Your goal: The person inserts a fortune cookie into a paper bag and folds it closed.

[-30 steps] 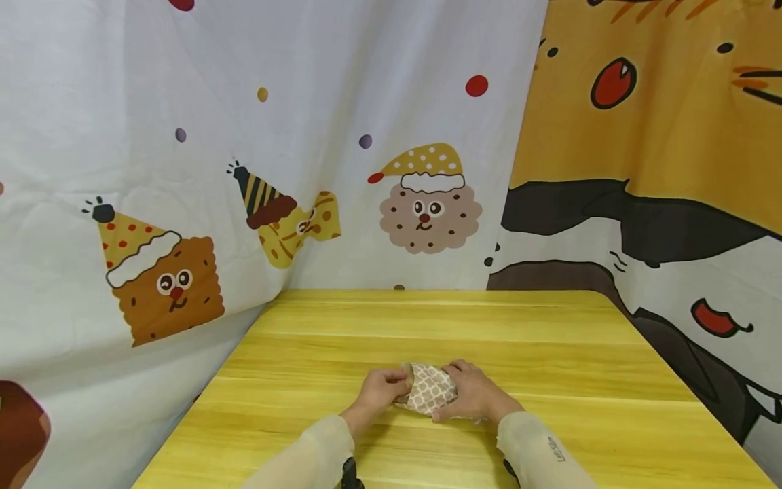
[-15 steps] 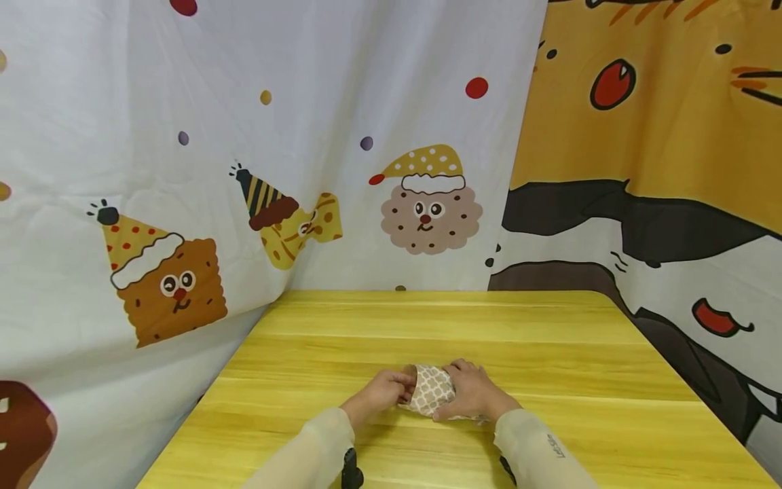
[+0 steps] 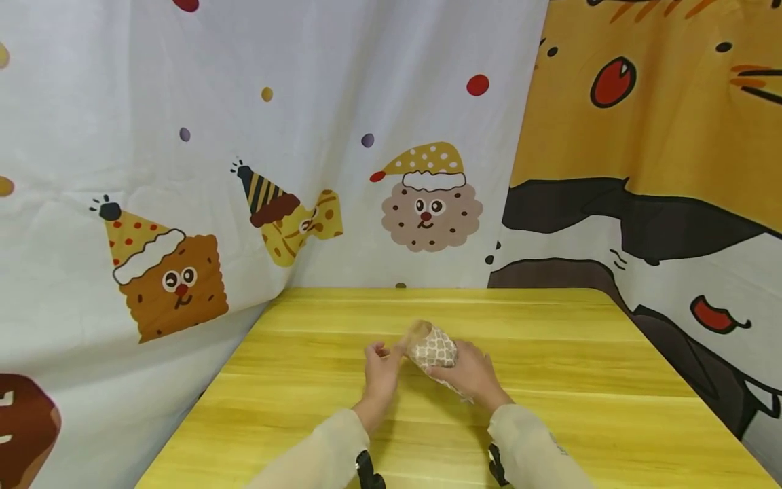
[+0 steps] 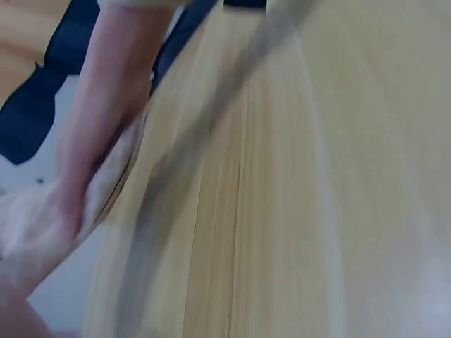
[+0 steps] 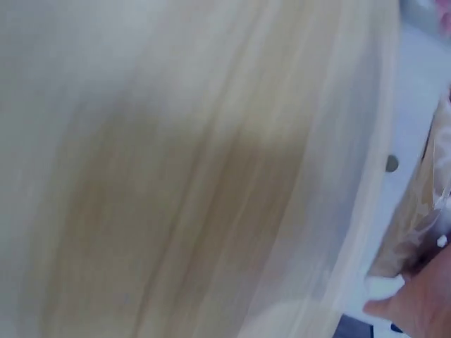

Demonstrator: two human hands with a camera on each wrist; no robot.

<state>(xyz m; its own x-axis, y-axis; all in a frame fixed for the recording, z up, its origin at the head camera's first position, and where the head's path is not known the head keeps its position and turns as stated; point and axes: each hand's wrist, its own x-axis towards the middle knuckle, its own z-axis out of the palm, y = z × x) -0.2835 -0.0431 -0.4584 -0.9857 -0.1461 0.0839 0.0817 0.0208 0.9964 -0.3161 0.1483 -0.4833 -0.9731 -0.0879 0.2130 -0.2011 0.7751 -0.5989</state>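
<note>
Now the patterned bag (image 3: 436, 349) has moved up over the worktop (image 3: 568, 380). The right hand (image 3: 474, 373) grips it; I cannot tell if the left hand (image 3: 381, 375) pinches its open end.

In the head view, one left hand (image 3: 380, 380) and one right hand (image 3: 475, 375) are showing at lower centre, with one patterned pouch (image 3: 436, 350) appearing between them. Two sleeves (image 3: 330, 448) are entering along the bottom edge. One table (image 3: 537, 322) is filling the lower middle; three printed hatted characters (image 3: 431, 221) are spanning left to centre.
</note>
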